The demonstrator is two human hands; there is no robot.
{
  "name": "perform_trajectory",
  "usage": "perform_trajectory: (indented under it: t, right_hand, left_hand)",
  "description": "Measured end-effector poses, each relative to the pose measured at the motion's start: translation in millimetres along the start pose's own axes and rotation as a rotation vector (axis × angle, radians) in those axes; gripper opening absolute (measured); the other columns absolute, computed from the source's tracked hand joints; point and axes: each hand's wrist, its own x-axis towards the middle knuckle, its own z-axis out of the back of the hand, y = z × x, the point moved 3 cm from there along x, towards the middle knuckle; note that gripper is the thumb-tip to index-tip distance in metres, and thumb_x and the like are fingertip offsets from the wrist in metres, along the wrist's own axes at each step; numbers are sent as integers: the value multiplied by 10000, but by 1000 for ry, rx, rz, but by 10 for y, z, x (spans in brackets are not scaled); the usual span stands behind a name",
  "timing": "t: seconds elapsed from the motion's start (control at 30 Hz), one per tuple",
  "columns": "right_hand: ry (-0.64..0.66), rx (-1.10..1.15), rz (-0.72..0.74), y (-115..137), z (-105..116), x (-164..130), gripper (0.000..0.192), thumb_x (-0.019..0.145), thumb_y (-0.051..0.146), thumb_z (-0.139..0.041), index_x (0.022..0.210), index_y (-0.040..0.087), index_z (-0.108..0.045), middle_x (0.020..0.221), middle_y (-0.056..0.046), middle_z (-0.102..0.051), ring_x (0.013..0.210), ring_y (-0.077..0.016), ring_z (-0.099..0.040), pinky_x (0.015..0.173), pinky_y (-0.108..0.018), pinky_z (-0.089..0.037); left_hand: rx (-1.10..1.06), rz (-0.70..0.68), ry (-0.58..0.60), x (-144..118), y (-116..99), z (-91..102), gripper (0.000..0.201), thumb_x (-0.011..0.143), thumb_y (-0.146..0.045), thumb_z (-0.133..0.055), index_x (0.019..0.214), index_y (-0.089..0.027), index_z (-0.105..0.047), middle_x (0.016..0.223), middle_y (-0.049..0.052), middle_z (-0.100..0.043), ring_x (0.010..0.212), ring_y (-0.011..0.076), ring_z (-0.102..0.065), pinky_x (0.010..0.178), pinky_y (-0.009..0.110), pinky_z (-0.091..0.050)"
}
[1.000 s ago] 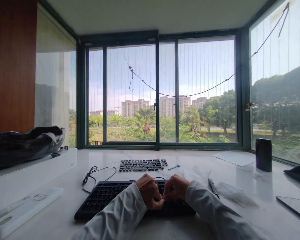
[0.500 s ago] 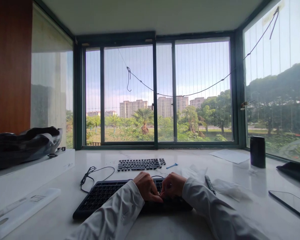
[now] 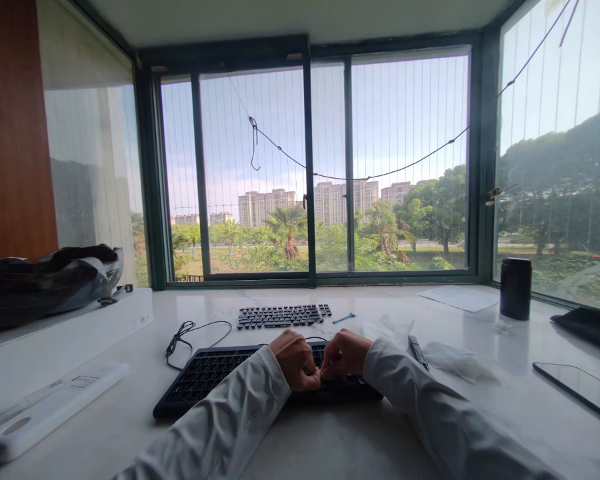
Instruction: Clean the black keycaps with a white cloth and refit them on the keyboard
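A black keyboard base (image 3: 207,377) lies at a slant on the white tabletop, its key sockets showing on the left part. Over its right half, my left hand (image 3: 295,360) and my right hand (image 3: 345,355) meet, fingertips together. Both are closed in a pinch; whatever sits between the fingers is too small or hidden to make out. Behind the hands, loose black keycaps (image 3: 284,316) are laid out in rows. A small blue tool (image 3: 343,318) rests to the right of them.
A black cable (image 3: 183,337) curls left of the keyboard. At right are a box cutter (image 3: 418,352), crumpled clear plastic (image 3: 455,360), paper (image 3: 460,298), a black cylinder (image 3: 515,289) and a phone (image 3: 577,390). A white box (image 3: 130,320) and a long white case (image 3: 65,400) stand left.
The camera view has tilted down slightly, shifting the scene upward. My left hand's fingers have curled in more; both hands stay together over the same part of the keyboard.
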Motion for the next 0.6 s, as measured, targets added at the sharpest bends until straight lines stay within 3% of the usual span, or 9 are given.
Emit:
perform_trajectory:
  t: [0.17, 0.43, 0.6]
  right_hand:
    - [-2, -9, 11, 49, 17, -29, 271, 662, 420, -658, 778, 190, -745, 486, 23, -607, 524, -105, -566, 548, -185, -424]
    - [9, -95, 39, 55, 4, -8, 194, 682, 334, -630, 770, 202, -742, 493, 28, -620, 547, -117, -604, 552, -184, -439]
    - [-34, -122, 30, 55, 21, -10, 206, 666, 398, -657, 755, 234, -745, 477, 34, -608, 533, -115, -588, 545, -188, -433]
  left_hand:
    - [-2, 20, -4, 0, 37, -53, 256, 676, -297, -534, 472, -205, -658, 347, -9, -499, 340, 57, -315, 414, 227, -164]
    - [112, -77, 9, 29, -103, -109, 219, 655, -294, -545, 499, -209, -673, 360, 10, -514, 349, 102, -411, 402, 253, -188]
    - [76, -38, -43, -21, -23, -131, 265, 702, -299, -525, 492, -207, -658, 389, 1, -539, 378, 88, -416, 431, 235, -189]
